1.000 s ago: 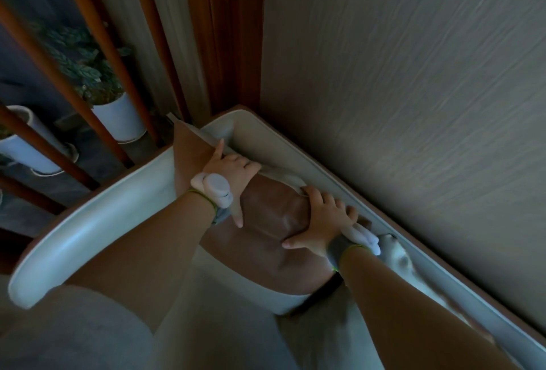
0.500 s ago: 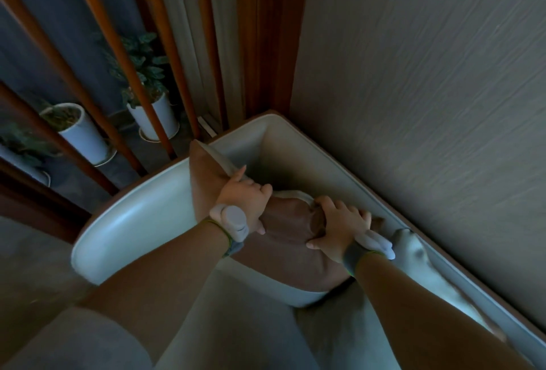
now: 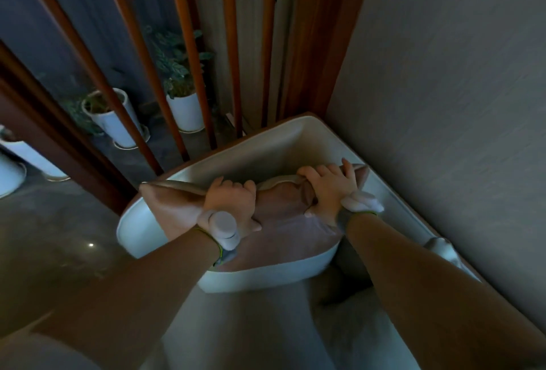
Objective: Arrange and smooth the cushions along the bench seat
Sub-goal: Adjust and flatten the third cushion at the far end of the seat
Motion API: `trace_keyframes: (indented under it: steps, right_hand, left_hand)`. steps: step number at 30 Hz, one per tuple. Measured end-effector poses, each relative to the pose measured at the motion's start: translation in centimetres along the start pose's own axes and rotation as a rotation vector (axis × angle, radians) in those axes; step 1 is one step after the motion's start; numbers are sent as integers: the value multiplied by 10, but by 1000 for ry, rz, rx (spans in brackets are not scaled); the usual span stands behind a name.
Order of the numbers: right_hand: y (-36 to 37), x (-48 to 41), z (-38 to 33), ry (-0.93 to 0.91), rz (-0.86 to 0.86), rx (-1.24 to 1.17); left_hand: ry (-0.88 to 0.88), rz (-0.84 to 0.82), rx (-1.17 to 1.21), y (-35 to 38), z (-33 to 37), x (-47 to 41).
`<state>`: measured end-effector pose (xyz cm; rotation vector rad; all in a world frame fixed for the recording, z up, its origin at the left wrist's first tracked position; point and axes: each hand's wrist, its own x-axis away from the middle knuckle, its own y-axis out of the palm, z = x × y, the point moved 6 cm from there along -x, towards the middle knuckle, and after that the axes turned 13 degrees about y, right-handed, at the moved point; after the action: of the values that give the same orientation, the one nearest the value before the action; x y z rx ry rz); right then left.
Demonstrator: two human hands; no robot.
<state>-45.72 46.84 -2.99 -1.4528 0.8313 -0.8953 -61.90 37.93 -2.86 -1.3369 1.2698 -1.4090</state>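
Both hands are clamping down on the brown cushion (image 3: pixel 283 222) at the corner end of the white bench (image 3: pixel 141 227) — left hand (image 3: pixel 233 204) bunching its top edge, right hand (image 3: pixel 328 189) gripping the corner nearest the wall (image 3: pixel 443 103). Each wrist is wearing a white tracker-looking thing (image 3: pixel 224 226), no readable brand or lettering on anything. Potted plants (image 3: pixel 183 86) are sitting beyond the left hand, behind wooden slats (image 3: pixel 189 44).

brown cushion (image 3: pixel 283 222) — bunched, upright | white bench (image 3: pixel 266 145) corner
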Motion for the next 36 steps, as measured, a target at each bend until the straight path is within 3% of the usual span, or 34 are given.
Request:
trace_keyframes:
  steps: [7, 11, 17, 27, 36]
  right_hand:
    - [4, -34, -53, -97, -17, 62]
    - [17, -41, -68, -43, -24, 2]
    - [31, -53, -68, -46, -121, 92]
    - [32, -58, -78, 64, 82, 49]
    - [41, -40, -71, 25, -38, -50]
  left_hand:
    - [-79, -3, 24, 12, -42, 13]
    - [-133, 46, 87, 23, -62, 10]
    - [-95, -19, 163, 42, -66, -6]
    - [-145, 66, 95, 37, -70, -12]
    - [-144, 4, 148, 35, -74, -5]
